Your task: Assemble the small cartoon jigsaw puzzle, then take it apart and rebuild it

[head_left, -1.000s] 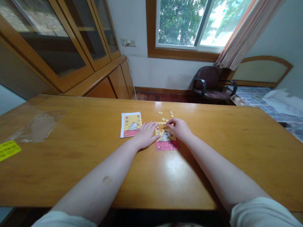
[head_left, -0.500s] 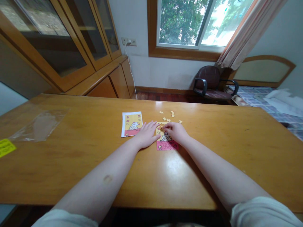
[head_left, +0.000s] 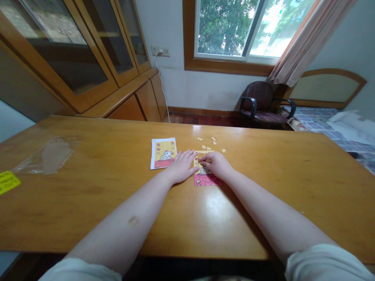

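Note:
A jigsaw puzzle (head_left: 206,182) in yellow and pink, with a white animal drawn on it, lies flat on the wooden table. My left hand (head_left: 182,167) rests with its fingers stretched out, the tips touching the puzzle's left edge. Over the upper middle of the puzzle, my right hand (head_left: 216,164) is closed in a pinch at a small puzzle piece (head_left: 199,160), mostly hidden by the fingertips. Several loose pieces (head_left: 208,148) lie just beyond the puzzle's far edge. Left of the puzzle is a picture card (head_left: 163,150) with the same drawing, partly behind my left hand.
A clear plastic bag (head_left: 54,156) and a yellow label (head_left: 8,182) lie on the left of the table (head_left: 293,175). Beyond the table stand a glass-door cabinet (head_left: 123,93), an office chair (head_left: 259,101) and a bed (head_left: 316,125).
My right fingertips have shifted very slightly over the same spot on the puzzle. My left hand stays where it was.

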The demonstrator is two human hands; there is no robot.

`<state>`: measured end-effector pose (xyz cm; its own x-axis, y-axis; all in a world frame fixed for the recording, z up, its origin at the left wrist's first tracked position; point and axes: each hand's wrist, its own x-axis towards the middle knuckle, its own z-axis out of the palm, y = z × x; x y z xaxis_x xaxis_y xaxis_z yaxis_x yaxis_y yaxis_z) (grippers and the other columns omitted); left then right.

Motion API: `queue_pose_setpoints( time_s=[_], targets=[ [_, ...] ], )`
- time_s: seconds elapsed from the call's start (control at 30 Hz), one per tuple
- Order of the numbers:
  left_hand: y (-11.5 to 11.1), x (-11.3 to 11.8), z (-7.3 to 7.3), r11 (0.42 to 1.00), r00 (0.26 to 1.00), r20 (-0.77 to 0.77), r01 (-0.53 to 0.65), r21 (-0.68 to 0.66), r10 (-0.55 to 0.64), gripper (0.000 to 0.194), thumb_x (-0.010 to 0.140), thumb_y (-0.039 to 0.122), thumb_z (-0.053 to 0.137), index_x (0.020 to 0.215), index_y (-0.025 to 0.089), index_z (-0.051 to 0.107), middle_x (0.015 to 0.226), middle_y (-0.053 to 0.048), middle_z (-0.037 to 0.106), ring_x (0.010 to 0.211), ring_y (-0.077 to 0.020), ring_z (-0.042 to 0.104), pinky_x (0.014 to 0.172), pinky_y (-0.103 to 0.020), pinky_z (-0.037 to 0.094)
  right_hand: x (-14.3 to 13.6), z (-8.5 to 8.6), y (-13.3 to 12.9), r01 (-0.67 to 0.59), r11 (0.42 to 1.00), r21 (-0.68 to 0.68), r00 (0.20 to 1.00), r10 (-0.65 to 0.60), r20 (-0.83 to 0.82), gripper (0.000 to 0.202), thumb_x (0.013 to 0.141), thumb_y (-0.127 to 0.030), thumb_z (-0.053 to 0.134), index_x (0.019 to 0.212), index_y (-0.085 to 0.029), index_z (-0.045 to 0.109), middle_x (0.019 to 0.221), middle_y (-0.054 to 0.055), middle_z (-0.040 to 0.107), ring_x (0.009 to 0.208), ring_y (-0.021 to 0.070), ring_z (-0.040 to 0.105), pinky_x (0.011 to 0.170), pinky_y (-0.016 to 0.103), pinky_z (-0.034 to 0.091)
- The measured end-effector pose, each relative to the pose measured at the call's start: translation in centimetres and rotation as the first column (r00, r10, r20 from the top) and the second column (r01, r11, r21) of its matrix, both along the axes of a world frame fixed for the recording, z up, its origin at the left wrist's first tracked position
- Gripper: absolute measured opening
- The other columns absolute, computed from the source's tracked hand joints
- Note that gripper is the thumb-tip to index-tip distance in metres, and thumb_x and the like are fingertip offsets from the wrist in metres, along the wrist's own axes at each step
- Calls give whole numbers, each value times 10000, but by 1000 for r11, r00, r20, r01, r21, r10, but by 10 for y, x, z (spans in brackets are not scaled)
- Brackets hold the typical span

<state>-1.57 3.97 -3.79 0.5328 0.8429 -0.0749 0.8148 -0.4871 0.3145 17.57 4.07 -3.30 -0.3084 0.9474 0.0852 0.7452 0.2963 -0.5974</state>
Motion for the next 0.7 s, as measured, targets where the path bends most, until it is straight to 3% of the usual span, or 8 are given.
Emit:
queue_pose_setpoints(
  time_s=[0.33, 0.7],
  targets=[
    [-1, 0, 2, 1000, 1000, -5, 0, -9, 0, 672, 908, 537, 382, 1470, 175, 308, 1560, -92, 270, 1450, -264, 184, 1182, -496, 117, 2, 2, 1, -9, 996, 91, 999, 5, 47, 107, 795, -164, 667, 829, -209, 758, 886, 38, 736, 850, 169, 644, 833, 268, 454],
    [-1, 1, 3, 1000, 1000, -3, -1, -6, 1, 676, 908, 536, 379, 1466, 163, 307, 1561, -98, 265, 1452, -261, 181, 1183, -496, 112, 0, -3, 1, -107, 977, 187, 986, 81, 143, 217, 807, -241, 671, 1018, -214, 712, 991, 45, 737, 921, 202, 629, 877, 320, 425]
  ],
)
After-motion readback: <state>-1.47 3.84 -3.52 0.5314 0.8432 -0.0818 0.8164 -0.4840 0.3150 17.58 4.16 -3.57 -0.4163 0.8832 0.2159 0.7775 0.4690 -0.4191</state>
